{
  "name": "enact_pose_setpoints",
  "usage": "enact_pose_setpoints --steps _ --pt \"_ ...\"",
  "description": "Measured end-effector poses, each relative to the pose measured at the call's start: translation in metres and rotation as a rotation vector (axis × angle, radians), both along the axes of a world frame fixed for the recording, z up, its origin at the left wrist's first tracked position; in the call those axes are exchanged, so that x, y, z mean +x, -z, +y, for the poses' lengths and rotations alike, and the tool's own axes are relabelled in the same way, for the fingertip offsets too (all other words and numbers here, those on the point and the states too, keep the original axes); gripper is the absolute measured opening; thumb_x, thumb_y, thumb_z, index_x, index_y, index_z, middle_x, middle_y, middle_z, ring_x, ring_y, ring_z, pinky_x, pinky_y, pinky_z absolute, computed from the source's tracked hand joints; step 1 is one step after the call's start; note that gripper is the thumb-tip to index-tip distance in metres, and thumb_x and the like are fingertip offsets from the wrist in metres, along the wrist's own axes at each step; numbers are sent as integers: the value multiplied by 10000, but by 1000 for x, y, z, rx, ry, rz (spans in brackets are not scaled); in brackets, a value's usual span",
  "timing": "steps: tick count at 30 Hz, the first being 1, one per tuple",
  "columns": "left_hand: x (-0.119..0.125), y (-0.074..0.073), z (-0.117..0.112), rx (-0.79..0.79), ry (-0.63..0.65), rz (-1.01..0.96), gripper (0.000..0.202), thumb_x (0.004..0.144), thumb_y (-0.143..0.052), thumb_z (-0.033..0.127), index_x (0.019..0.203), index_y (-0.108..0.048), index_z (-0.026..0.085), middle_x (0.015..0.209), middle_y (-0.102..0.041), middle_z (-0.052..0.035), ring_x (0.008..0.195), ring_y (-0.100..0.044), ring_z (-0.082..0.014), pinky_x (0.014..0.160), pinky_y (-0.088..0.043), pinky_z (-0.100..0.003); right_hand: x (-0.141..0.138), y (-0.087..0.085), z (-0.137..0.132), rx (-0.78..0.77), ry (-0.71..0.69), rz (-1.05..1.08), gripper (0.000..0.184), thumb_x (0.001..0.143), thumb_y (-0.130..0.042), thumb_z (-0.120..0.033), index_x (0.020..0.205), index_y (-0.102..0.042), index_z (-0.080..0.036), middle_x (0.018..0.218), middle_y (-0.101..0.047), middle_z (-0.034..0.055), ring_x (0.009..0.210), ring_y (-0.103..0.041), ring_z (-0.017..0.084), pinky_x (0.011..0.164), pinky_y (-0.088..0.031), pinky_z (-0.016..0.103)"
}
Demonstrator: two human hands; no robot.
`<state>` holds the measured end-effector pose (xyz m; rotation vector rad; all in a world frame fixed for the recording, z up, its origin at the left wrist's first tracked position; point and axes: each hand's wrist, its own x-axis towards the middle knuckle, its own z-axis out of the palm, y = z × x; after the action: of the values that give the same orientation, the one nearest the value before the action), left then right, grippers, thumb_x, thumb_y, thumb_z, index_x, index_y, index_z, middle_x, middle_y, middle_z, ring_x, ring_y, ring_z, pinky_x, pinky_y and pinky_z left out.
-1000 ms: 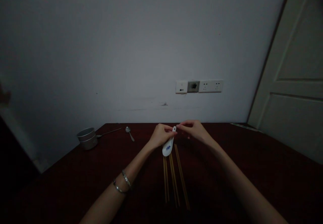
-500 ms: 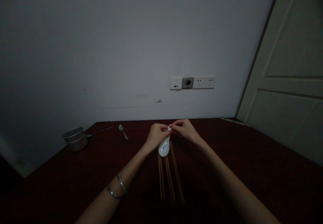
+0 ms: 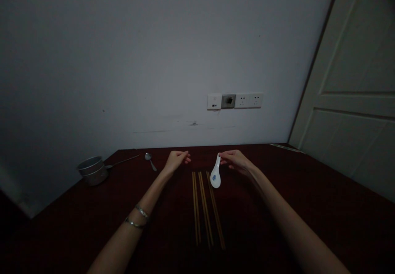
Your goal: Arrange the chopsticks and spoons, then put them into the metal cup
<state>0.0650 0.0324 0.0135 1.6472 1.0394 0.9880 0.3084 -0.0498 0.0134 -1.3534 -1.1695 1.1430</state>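
A white soup spoon (image 3: 215, 177) with a small blue mark in its bowl hangs from my right hand (image 3: 235, 159), whose fingers pinch the handle's end. The bowl points down toward me, over the top of the rightmost chopsticks. My left hand (image 3: 177, 161) is apart from the spoon, to its left, with its fingers curled together and nothing seen in them. Between my forearms lie wooden chopsticks (image 3: 203, 208) in three pairs, side by side on the dark red table (image 3: 262, 228), running toward me.
At the left stands a grey metal pot or cup (image 3: 93, 172) with a long thin handle (image 3: 126, 160) behind it. A small metal spoon (image 3: 150, 161) lies near the wall. Wall sockets (image 3: 235, 101) are above the table; a pale door (image 3: 348, 101) is at the right.
My left hand has let go of the white spoon and moved left. My right hand has carried the spoon a little to the right.
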Motion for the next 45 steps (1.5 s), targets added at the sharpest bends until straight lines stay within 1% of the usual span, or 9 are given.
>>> enact_pose_setpoints --steps 4,7,9,12,19,24,28,35,45 --pt "-16 32 24 -107 -87 10 322 751 -533 371 689 -618 67 573 -634 -71 440 -508 -78 493 -389 -201 4 19 7 -32 66 -50 269 685 -639 -377 760 -639 -119 752 -651 62 574 -574 62 364 -302 92" --pt "-24 47 34 -183 -119 -4 322 744 -531 383 715 -617 73 566 -629 -60 424 -499 -73 462 -366 -194 3 32 11 -75 93 -85 254 698 -628 -368 735 -645 -116 655 -639 43 516 -548 49 354 -292 92" --pt "-26 54 37 -215 -102 -30 313 739 -532 381 736 -616 79 582 -632 -56 430 -504 -72 461 -365 -194 2 39 14 -95 94 -89 243 699 -630 -356 721 -648 -115 610 -630 36 484 -529 44 343 -284 94" --pt "-28 60 40 -228 -73 -54 306 737 -530 376 748 -615 82 595 -632 -55 439 -510 -72 465 -372 -197 0 46 16 -105 86 -74 232 686 -647 -343 702 -648 -111 607 -637 42 467 -523 44 329 -280 96" --pt "-31 72 42 -237 -65 -37 311 741 -521 375 754 -613 77 599 -633 -61 435 -512 -75 458 -369 -199 -2 54 19 -107 63 -90 201 690 -646 -309 697 -643 -108 596 -639 38 455 -525 41 325 -306 90" --pt "-32 77 45 -224 -47 -51 294 747 -518 356 750 -612 77 594 -635 -63 435 -512 -75 458 -365 -195 -3 55 21 -111 38 -144 199 677 -656 -303 668 -637 -105 573 -622 29 454 -519 46 317 -312 92" --pt "-32 76 45 -236 -45 -40 285 761 -500 339 747 -612 77 585 -633 -60 431 -506 -71 456 -359 -192 -6 55 21 -124 25 -207 208 681 -651 -309 679 -641 -101 522 -597 13 411 -488 40 307 -306 102" --pt "-32 75 43 -244 -40 -23 282 763 -496 330 738 -614 75 576 -630 -55 430 -502 -68 466 -362 -190 -9 53 22 -143 18 -312 210 693 -635 -313 679 -645 -104 515 -597 4 399 -483 36 311 -307 107" --pt "-28 72 38 -217 -47 52 292 759 -499 338 724 -625 76 600 -645 -73 439 -498 -68 459 -358 -185 -10 51 19 -143 8 -287 272 661 -663 -370 681 -642 -99 554 -613 22 429 -503 41 316 -304 100"
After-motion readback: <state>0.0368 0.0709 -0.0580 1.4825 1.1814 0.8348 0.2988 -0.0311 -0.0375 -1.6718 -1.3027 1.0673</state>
